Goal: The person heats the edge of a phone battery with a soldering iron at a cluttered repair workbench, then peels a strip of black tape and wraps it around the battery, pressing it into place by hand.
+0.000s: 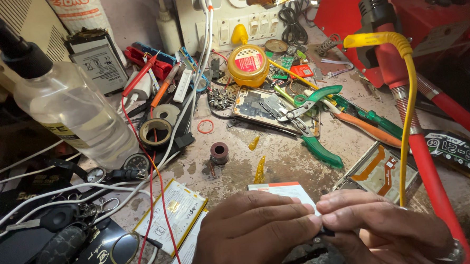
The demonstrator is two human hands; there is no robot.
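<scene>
My left hand and my right hand meet at the bottom of the view, fingertips pinched together on a small dark part that is mostly hidden. Under and behind the fingers lies a flat white phone battery with an orange band. Two more flat batteries lie to the left of my left hand. An opened phone body rests in the middle of the bench, with green-handled pliers lying across it.
A clear spray bottle stands at left. Red and white wires cross the bench. A yellow cable and a red hose run down at right. A round yellow tin, screwdrivers, tape roll and keys lie about.
</scene>
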